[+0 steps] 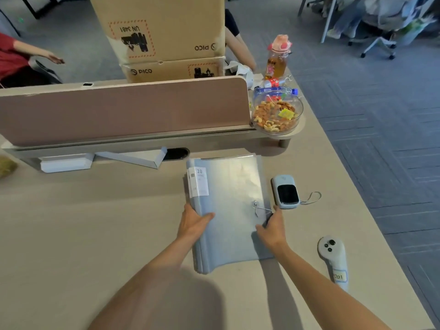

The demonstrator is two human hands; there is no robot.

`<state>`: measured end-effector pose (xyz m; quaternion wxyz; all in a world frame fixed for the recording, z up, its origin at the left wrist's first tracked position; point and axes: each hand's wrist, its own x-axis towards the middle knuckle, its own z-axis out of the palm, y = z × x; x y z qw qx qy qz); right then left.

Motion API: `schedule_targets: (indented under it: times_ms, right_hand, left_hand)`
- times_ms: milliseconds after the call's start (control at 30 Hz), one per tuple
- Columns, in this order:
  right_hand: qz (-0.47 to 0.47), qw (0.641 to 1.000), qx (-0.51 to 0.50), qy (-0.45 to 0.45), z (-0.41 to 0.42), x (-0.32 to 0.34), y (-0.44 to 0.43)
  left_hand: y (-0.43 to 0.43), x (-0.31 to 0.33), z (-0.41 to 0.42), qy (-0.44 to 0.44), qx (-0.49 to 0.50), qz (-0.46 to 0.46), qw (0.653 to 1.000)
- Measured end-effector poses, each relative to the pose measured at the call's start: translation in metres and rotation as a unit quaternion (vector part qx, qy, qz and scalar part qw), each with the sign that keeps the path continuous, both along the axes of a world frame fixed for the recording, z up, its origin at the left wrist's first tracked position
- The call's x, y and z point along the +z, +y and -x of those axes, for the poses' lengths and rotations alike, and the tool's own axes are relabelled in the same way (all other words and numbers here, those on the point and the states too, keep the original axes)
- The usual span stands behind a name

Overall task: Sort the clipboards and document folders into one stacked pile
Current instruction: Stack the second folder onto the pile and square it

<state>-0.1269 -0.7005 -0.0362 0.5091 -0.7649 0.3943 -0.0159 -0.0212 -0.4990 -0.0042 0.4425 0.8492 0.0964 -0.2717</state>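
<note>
A pile of pale blue-grey document folders lies in the middle of the beige desk, its top one closed by a string clasp and a white label reading 20 near its far left corner. My left hand grips the pile's left edge, thumb on top. On the right edge, just below the clasp, my right hand holds the pile, fingers curled around it. The layers underneath are mostly hidden, so no clipboard can be told apart.
A small grey device with a dark screen and wrist strap lies just right of the pile. A white controller sits near the desk's right edge. Behind stand a partition, a bowl of nuts, bottles and cardboard boxes.
</note>
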Motion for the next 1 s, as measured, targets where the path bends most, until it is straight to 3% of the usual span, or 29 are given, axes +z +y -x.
schedule_targets:
  times_ms: [133, 300, 500, 1000]
  right_hand:
    - [0.039, 0.995, 0.004, 0.091, 0.001, -0.010, -0.008]
    - [0.061, 0.993, -0.013, 0.097, -0.003, -0.020, -0.024]
    - [0.083, 0.991, -0.035, 0.101, -0.004, -0.025, -0.033]
    - [0.130, 0.977, 0.023, 0.166, -0.001, -0.015, -0.030]
  left_hand:
    - [-0.021, -0.024, -0.003, 0.051, 0.058, 0.029, 0.997]
    - [-0.038, -0.038, -0.006, 0.055, 0.087, 0.039, 0.994]
    - [-0.054, -0.044, -0.008, 0.026, 0.037, -0.068, 0.997]
    - [-0.057, -0.033, -0.008, 0.032, 0.011, -0.072, 0.997]
